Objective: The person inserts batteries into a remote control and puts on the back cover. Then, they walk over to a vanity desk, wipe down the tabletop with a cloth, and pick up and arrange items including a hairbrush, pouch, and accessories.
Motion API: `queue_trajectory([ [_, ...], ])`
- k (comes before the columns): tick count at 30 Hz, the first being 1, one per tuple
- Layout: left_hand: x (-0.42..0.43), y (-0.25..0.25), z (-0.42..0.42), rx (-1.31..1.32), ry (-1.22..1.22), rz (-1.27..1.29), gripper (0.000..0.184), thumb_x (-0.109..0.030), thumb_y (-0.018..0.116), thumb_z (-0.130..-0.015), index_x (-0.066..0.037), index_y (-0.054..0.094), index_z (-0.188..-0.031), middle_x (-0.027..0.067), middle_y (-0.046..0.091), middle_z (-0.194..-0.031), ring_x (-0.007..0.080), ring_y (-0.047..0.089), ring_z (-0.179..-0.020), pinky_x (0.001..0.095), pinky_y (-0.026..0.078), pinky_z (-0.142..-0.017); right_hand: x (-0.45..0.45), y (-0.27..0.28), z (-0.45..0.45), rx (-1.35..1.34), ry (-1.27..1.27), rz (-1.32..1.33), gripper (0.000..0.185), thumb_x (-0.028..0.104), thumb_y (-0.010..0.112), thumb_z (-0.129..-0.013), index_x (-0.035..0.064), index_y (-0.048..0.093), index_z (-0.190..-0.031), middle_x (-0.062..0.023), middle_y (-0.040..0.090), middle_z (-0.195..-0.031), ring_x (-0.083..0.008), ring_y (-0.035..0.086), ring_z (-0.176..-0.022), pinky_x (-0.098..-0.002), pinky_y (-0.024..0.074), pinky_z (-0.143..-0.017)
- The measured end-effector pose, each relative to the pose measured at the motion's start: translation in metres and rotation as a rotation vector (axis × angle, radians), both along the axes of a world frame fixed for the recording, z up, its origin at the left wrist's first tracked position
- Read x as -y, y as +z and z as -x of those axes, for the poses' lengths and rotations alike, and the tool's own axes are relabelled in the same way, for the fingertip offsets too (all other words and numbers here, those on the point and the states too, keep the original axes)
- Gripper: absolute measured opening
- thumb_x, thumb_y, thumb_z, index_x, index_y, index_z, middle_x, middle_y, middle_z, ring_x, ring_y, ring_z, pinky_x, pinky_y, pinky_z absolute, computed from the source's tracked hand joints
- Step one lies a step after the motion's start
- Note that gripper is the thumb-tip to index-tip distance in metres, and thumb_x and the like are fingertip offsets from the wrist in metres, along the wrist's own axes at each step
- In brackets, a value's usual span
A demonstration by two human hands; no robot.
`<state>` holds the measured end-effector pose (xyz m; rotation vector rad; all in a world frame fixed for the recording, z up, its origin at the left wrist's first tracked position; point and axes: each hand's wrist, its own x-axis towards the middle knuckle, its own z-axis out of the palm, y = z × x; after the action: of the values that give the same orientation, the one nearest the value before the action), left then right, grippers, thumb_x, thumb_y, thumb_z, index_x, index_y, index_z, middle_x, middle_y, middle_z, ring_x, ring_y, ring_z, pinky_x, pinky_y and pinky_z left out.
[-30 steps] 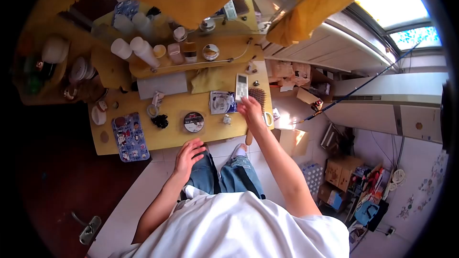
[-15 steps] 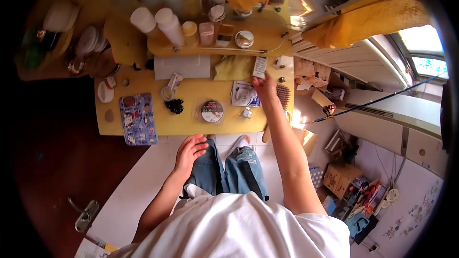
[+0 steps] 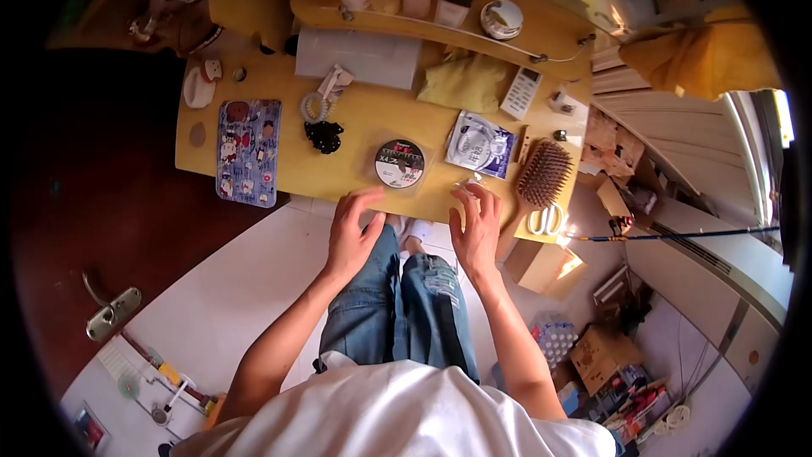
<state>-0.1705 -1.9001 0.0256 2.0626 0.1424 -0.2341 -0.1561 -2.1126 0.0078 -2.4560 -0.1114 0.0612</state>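
Note:
My left hand (image 3: 353,235) is open at the front edge of the yellow table, with its thumb apart from the fingers and nothing held. A round fishing line spool in a clear pack (image 3: 399,163) lies just beyond it. My right hand (image 3: 476,230) is also open, its fingers curved over the edge. Its fingertips are close to a small shiny, crumpled-looking thing (image 3: 468,181); whether they touch it I cannot tell. Farther back lie a blue-and-white packet (image 3: 481,145) and a white oblong thing with rows of dark marks (image 3: 520,93).
To the right lie a paddle hairbrush (image 3: 545,173) and white-handled scissors (image 3: 545,219). A patterned blue mat (image 3: 249,153) overhangs the table's left front. Nearby are a black hair tie (image 3: 324,137) and a coiled band (image 3: 314,107). Bottles and jars stand on the raised shelf (image 3: 381,24).
My right hand has let go of the white oblong thing, left beside the yellow cloth, and drawn back to the front edge. My left hand has come up to the edge. The view has shifted.

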Motion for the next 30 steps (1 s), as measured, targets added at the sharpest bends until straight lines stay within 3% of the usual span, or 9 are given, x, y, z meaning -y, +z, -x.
queue_trajectory([
  [1,0.004,-0.004,-0.006,0.083,-0.022,-0.07,0.028,-0.006,0.057,-0.083,-0.005,0.052,-0.11,0.0092,0.054,-0.117,0.0235,0.049,-0.111,0.0332,0.039,-0.09,-0.003,0.001,0.002,0.007,0.018,0.016,0.039,0.0,0.062,-0.07,0.0079,0.056,-0.107,-0.0136,0.049,-0.116,-0.0353,0.044,-0.105,-0.0434,0.0405,-0.09],
  [7,0.008,-0.026,-0.013,0.042,0.243,0.147,0.039,-0.005,0.055,-0.082,-0.008,0.045,-0.12,0.0086,0.042,-0.129,0.0247,0.039,-0.118,0.036,0.038,-0.091,-0.038,0.009,-0.005,0.03,0.171,0.022,0.049,0.001,0.064,-0.068,0.0068,0.052,-0.115,-0.0155,0.044,-0.126,-0.0377,0.04,-0.114,-0.0441,0.0375,-0.096],
  [13,-0.049,-0.029,0.005,-0.057,0.363,0.34,0.037,-0.005,0.05,-0.086,-0.003,0.044,-0.122,0.0079,0.044,-0.128,0.0164,0.043,-0.116,0.0292,0.036,-0.094,-0.102,0.005,-0.047,0.07,0.264,-0.012,0.052,0.003,0.065,-0.067,0.0064,0.051,-0.117,-0.0177,0.042,-0.128,-0.0368,0.041,-0.116,-0.0421,0.0384,-0.096],
  [17,-0.103,-0.018,0.0,-0.105,0.439,0.382,0.028,-0.01,0.048,-0.09,-0.001,0.049,-0.117,0.0073,0.052,-0.116,0.0151,0.048,-0.108,0.0282,0.038,-0.092,-0.175,-0.013,-0.069,0.17,0.386,-0.052,0.042,0.004,0.056,-0.07,0.0057,0.054,-0.112,-0.0176,0.045,-0.125,-0.0344,0.045,-0.111,-0.0397,0.0413,-0.092],
  [20,-0.129,-0.013,-0.003,-0.151,0.401,0.437,0.026,-0.013,0.048,-0.091,-0.003,0.05,-0.115,0.007,0.053,-0.114,0.0153,0.05,-0.103,0.0304,0.04,-0.09,-0.201,-0.036,-0.067,0.133,0.341,0.015,0.033,0.007,0.053,-0.072,0.0057,0.056,-0.105,-0.0153,0.051,-0.112,-0.0317,0.049,-0.1,-0.037,0.0438,-0.084],
  [23,-0.144,-0.012,-0.009,-0.174,0.325,0.508,0.022,-0.004,0.044,-0.092,0.0,0.05,-0.113,0.0076,0.052,-0.111,0.0153,0.051,-0.102,0.0272,0.04,-0.09,-0.199,-0.043,-0.047,-0.027,0.307,0.001,0.029,0.006,0.053,-0.073,0.006,0.055,-0.101,-0.0129,0.051,-0.105,-0.0305,0.049,-0.097,-0.0355,0.0446,-0.082],
  [27,-0.146,-0.019,-0.016,-0.223,0.227,0.514,0.021,-0.005,0.045,-0.092,0.0,0.05,-0.112,0.0069,0.053,-0.109,0.0122,0.051,-0.1,0.0252,0.04,-0.09,-0.184,0.011,-0.028,0.024,-0.009,-0.274,0.029,-0.007,0.061,-0.064,0.0044,0.058,-0.09,-0.0111,0.053,-0.092,-0.0287,0.054,-0.087,-0.0351,0.0469,-0.073],
  [28,-0.141,-0.018,-0.018,-0.27,0.201,0.549,0.021,-0.006,0.046,-0.092,-0.001,0.051,-0.112,0.0068,0.053,-0.108,0.0118,0.051,-0.099,0.0249,0.04,-0.089,-0.179,0.022,-0.022,0.01,-0.097,-0.288,0.03,-0.009,0.062,-0.062,0.0042,0.058,-0.089,-0.0111,0.053,-0.091,-0.0286,0.054,-0.084,-0.035,0.047,-0.071],
  [30,-0.126,-0.015,-0.022,-0.454,0.149,0.803,0.039,-0.026,0.045,-0.094,-0.002,0.044,-0.124,0.0109,0.053,-0.115,0.0172,0.052,-0.105,0.0293,0.041,-0.09,-0.173,0.041,-0.015,-0.016,-0.217,-0.296,0.031,-0.011,0.063,-0.061,0.0039,0.058,-0.088,-0.0115,0.054,-0.089,-0.0282,0.056,-0.082,-0.035,0.0475,-0.07],
])
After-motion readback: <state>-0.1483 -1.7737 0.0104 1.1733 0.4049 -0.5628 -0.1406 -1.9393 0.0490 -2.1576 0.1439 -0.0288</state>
